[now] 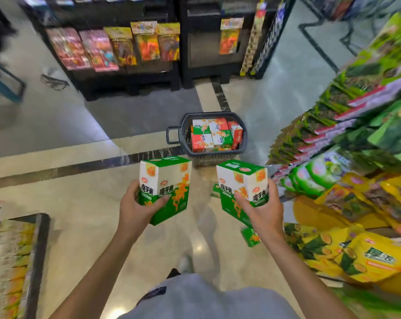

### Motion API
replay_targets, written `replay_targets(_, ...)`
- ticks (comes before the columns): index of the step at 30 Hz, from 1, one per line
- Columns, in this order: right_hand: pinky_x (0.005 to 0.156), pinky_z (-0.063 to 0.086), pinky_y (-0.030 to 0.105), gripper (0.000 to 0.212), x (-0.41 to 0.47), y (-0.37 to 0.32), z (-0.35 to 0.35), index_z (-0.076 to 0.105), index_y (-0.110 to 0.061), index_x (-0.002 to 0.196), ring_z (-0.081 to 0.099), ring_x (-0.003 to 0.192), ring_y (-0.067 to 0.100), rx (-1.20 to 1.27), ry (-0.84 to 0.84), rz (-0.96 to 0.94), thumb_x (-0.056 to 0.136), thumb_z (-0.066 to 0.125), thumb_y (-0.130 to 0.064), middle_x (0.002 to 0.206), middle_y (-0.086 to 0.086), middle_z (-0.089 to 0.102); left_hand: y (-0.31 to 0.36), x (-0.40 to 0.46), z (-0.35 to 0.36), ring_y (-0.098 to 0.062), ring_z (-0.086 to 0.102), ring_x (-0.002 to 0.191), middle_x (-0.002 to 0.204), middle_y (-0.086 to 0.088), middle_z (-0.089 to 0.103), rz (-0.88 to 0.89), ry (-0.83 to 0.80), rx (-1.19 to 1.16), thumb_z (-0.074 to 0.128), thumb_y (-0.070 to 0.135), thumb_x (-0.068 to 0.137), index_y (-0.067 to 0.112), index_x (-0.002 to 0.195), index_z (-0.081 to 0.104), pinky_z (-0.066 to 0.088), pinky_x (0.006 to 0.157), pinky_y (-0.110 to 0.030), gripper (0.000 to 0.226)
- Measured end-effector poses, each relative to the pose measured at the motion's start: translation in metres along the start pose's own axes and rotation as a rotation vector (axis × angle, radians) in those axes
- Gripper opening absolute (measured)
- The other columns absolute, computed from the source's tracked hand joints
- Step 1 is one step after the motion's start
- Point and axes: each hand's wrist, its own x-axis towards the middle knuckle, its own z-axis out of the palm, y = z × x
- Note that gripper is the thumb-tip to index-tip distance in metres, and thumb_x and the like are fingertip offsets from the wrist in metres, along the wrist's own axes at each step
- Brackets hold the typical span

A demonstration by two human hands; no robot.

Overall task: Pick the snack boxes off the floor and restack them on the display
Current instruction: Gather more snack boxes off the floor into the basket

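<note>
My left hand (135, 204) grips one green snack box (166, 188) and my right hand (262, 209) grips another green box (243, 192), both held upright in the air on my side of the basket (185, 127). More green boxes (250, 237) lie on the floor below my right hand, nearer me than the basket. They look like light, stiff cardboard, a bit slick, probably crushable at corners, so I'd hold across the side faces low down.

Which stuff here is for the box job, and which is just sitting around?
For the job:
- left hand holding green box
- right hand holding second green box
- small green box on floor
- basket of boxes

Just around:
- yellow bags
- hanging packets
</note>
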Motion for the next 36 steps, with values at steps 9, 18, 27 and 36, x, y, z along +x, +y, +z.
replay_targets(9,0.070,0.047,0.005,0.066,0.078,-0.022,0.015,0.054,-0.033,0.123,0.060,0.099,-0.013,0.124,0.015,-0.059,0.068,0.091,-0.035,0.110,-0.023,0.066,0.056,0.092,0.026,-0.010,0.068,0.102,0.109,0.010,0.071,0.098,0.008,-0.014,0.090,0.014,0.067,0.028,0.118,0.063,0.062,0.075,-0.032,0.059)
replay_targets(18,0.072,0.054,0.025,0.058,0.204,-0.014,0.009,0.056,-0.037,0.116,0.065,0.091,-0.009,0.184,0.024,0.002,0.070,0.091,-0.031,0.100,-0.035,0.066,0.108,0.173,0.092,0.003,0.067,0.092,0.105,0.009,0.071,0.117,0.067,0.021,0.088,0.011,0.070,0.028,0.111,0.062,0.058,0.063,-0.018,0.051)
replay_targets(27,0.075,0.058,0.043,0.060,0.317,-0.011,0.038,0.051,-0.043,0.114,0.066,0.090,0.004,0.045,0.059,0.137,0.066,0.088,-0.050,0.098,-0.022,0.068,0.123,0.295,0.136,-0.005,0.069,0.096,0.103,0.011,0.073,0.077,-0.011,0.053,0.090,0.015,0.068,0.029,0.110,0.063,0.059,0.069,-0.023,0.052)
replay_targets(36,0.085,0.053,0.039,0.072,0.437,-0.017,0.145,0.050,-0.041,0.125,0.065,0.103,0.016,-0.002,0.157,0.424,0.065,0.089,-0.051,0.110,-0.014,0.068,0.089,0.513,0.160,-0.014,0.068,0.100,0.106,0.007,0.072,-0.167,-0.155,0.120,0.091,0.048,0.051,0.033,0.113,0.061,0.059,0.082,-0.041,0.070)
